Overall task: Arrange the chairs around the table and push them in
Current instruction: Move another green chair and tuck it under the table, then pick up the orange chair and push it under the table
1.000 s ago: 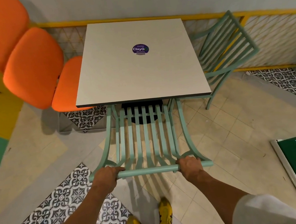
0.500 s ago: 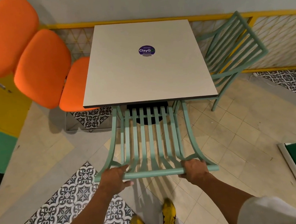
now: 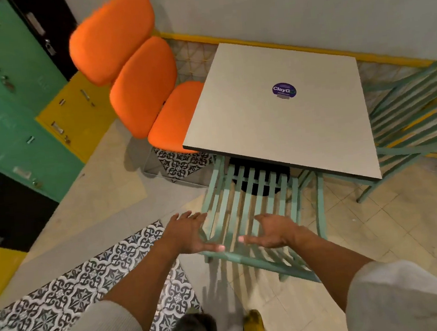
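A square beige table [image 3: 282, 121] with a purple sticker stands by the wall. A mint-green slatted chair [image 3: 258, 204] sits at its near side, seat tucked under the tabletop, backrest rail toward me. My left hand [image 3: 189, 235] and my right hand [image 3: 269, 233] hover just above that rail with fingers spread, holding nothing. A second mint-green chair [image 3: 415, 117] stands at the table's right side, angled and partly under it. An orange padded chair [image 3: 151, 91] is at the left side, its seat partly under the tabletop.
Green, yellow and black lockers [image 3: 14, 110] line the left wall. A yellow rail with mesh [image 3: 253, 42] runs along the far wall. The floor mixes beige tiles and patterned tiles [image 3: 71, 289]. My yellow shoes [image 3: 251, 325] stand just behind the near chair.
Both hands have let go of the near chair's top rail and opened. The view has swung left, bringing the lockers into sight.
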### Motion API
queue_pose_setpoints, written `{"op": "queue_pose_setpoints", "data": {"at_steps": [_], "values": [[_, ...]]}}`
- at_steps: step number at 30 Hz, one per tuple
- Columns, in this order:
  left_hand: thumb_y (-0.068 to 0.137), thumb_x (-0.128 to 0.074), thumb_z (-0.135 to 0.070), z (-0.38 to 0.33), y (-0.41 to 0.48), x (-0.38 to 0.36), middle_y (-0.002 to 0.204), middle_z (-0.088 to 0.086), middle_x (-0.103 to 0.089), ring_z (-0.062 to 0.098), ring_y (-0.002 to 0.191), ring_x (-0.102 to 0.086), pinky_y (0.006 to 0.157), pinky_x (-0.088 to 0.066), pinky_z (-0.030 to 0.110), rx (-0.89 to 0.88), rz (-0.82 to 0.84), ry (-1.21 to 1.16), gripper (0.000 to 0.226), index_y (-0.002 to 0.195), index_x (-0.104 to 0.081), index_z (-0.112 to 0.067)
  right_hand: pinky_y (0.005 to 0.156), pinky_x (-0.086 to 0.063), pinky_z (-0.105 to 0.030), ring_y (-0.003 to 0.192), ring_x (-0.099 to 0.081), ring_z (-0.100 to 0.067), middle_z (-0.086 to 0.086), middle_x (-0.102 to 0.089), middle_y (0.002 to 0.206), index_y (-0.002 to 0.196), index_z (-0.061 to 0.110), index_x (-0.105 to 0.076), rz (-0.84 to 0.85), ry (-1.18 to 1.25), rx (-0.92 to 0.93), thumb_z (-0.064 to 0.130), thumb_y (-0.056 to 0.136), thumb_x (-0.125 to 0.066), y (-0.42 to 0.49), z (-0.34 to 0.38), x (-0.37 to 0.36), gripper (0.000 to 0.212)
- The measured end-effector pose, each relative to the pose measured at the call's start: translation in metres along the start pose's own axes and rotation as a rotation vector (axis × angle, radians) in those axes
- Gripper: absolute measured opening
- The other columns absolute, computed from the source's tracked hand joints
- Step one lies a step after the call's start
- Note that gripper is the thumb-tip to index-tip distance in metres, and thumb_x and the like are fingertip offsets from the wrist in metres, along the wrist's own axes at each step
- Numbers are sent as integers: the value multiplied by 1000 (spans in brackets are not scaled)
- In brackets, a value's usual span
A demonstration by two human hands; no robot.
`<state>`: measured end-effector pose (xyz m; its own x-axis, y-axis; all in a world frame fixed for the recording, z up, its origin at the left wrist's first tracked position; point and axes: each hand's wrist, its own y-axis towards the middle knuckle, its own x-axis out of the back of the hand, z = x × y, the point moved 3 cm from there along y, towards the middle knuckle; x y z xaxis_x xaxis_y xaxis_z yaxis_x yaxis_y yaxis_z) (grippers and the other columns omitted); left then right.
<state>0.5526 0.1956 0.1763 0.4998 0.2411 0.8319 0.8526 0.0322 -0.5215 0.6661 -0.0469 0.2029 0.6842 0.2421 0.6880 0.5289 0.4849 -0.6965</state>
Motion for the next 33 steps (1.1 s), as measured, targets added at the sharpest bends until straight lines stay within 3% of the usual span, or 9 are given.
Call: {"op": "queue_pose_setpoints", "data": {"at_steps": [4,7,15,21,28,33], "values": [[67,-39,-108,61,-20,12,176,2,-23,27,163,-19,129,-21,54,78,-21,-44,135,170,-20,-23,116,-45,-49,147,-48,-32,-8,-40,168,164,16,-36,-67,-127,90,102,79,-30,34,72,35,121],[71,-38,-106,131,-36,29,177,1,-23,26,163,-17,130,-18,53,142,-56,-95,129,170,-20,-25,111,-48,-52,142,-52,-33,-8,-47,163,160,17,-42,-126,-176,149,102,80,-26,67,143,66,118],[75,-46,-101,351,-96,159,174,3,-31,28,160,-27,126,-27,52,265,-244,-36,125,168,-26,-21,87,-58,-45,108,-68,-32,-8,-71,119,123,21,-63,-394,-223,317,99,81,-37,144,378,185,92],[75,-48,-100,479,-117,250,176,4,-25,28,162,-22,129,-20,54,339,-288,24,126,169,-20,-21,87,-58,-47,117,-66,-35,-11,-63,141,144,13,-53,-541,-204,368,106,74,-26,168,509,268,120],[75,-51,-98,567,-104,347,175,2,-26,28,159,-30,127,-32,52,237,-210,53,124,170,-16,-26,102,-54,-52,140,-54,-34,-4,-43,165,161,19,-34,-559,-175,343,104,73,-33,200,581,353,123],[72,-50,-101,631,-76,437,172,2,-34,28,155,-40,123,-39,52,147,-211,156,122,168,-7,-39,96,-56,-50,138,-58,-29,2,-48,163,163,32,-30,-723,-28,314,106,74,-27,238,592,394,116]]}}
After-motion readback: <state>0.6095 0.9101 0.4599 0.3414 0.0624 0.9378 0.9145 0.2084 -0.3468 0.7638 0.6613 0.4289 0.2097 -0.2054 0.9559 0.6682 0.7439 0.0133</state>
